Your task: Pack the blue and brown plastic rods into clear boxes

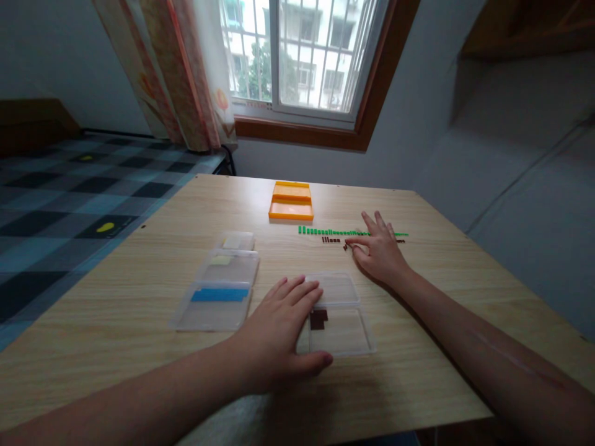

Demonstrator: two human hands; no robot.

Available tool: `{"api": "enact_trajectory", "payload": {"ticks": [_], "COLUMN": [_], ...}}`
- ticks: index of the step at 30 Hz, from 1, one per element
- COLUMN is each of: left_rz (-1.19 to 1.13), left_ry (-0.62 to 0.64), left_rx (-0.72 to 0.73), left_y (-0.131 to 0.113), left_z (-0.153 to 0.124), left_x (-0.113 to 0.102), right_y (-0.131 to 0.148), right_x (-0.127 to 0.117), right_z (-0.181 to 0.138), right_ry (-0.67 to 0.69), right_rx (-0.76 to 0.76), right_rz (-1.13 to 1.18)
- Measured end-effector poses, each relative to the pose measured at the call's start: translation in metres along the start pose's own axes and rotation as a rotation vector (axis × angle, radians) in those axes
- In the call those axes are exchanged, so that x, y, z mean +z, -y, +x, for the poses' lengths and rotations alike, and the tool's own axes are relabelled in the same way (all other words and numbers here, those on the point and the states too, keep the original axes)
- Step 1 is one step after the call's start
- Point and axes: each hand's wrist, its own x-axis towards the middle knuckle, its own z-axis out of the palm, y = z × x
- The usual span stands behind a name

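Observation:
My left hand (283,328) lies open over the left edge of a clear plastic box (346,334) with its lid laid back. Dark brown flat pieces (318,319) sit in that box's near half. Farther off, my right hand (379,251) is spread on the table, its index fingertip at a small dark brown piece (345,246). Short brown pieces (331,240) form a row left of that fingertip. Behind them runs a long row of green pieces (325,231), tallest at the left; my right hand hides part of both rows.
An orange open case (291,217) stands toward the table's far edge. Left of my left hand, a clear box (214,319) holds blue strips (219,295), with more clear containers (239,240) behind it. A checked bed (106,186) is at the left, a window (307,56) beyond the table (153,279).

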Motion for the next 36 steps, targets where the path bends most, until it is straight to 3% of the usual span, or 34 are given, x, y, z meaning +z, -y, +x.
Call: {"api": "enact_trajectory", "payload": {"ticks": [8, 16, 36], "left_rz": [0.005, 0.005, -0.025], "left_ry": [0.016, 0.025, -0.007], "left_rx": [-0.004, -0.014, 0.007], "left_y": [-0.0013, -0.0009, -0.0010], "left_z": [0.0001, -0.0014, -0.0010], "left_x": [0.0004, 0.0001, 0.0008], "right_y": [0.0037, -0.0002, -0.0035], "right_x": [-0.0047, -0.0013, -0.0007], "right_z": [-0.0001, -0.0001, 0.0024], "right_ry": [-0.099, -0.018, 0.009], "right_rx": [-0.020, -0.066, -0.071], "right_rz": [0.025, 0.032, 0.072]}}
